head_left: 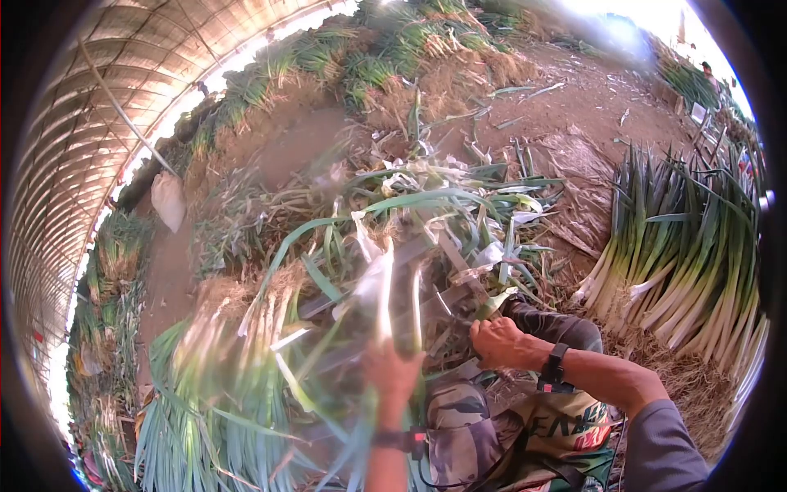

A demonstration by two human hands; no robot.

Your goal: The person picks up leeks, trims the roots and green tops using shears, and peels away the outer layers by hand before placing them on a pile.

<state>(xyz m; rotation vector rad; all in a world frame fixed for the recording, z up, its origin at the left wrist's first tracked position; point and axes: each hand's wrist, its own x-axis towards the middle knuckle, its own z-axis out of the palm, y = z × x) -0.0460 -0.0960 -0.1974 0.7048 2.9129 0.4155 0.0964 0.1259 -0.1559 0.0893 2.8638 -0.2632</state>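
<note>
My left hand (393, 373), smeared by motion, is closed around a long green onion (384, 299), its white shaft pointing up and away from me. Another pale stalk (416, 307) stands just right of it. My right hand (502, 343) is a closed fist near my right knee; a pale leaf piece (495, 303) shows just above its knuckles, and I cannot tell what the fingers hold. Left of my left hand lies a bundle of green onions (238, 361), roots away from me. In front of both hands is a heap of stripped leaves (426, 197).
Cleaned green onions (680, 262) lie in a large pile at the right, roots towards me. More bundles (361, 61) line the far side and the left edge (106, 328). A white bag (168, 201) hangs from a pole (123, 111) under the curved roof (90, 156).
</note>
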